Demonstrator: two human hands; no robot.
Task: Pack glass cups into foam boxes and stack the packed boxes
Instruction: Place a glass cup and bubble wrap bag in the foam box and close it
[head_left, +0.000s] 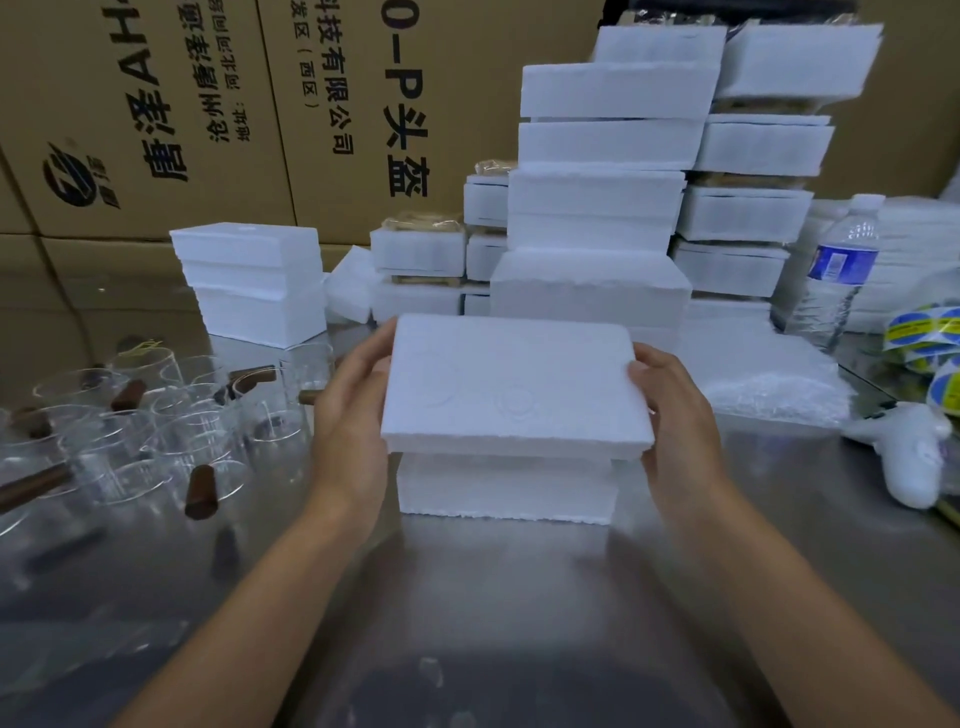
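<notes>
Mid-task, closing step on one box. The left hand (348, 410) and right hand (675, 415) each grip a short end of the foam lid (511, 379), fingers curled over the edges and thumbs on the near side. The lid sits over the foam box base (506, 486), which stands on the metal table (493, 571) in front of the person. Whether the lid is fully seated cannot be told, and the contents are hidden. Done so far, by appearance: a tall stack of foam boxes (597, 208) stands just behind, with a shorter stack (249, 280) to the left. Left to do: many glass cups (156, 431) with brown handles stand unpacked on the left of the table. Judgement: press this lid home, stack the box, then pack more cups.
</notes>
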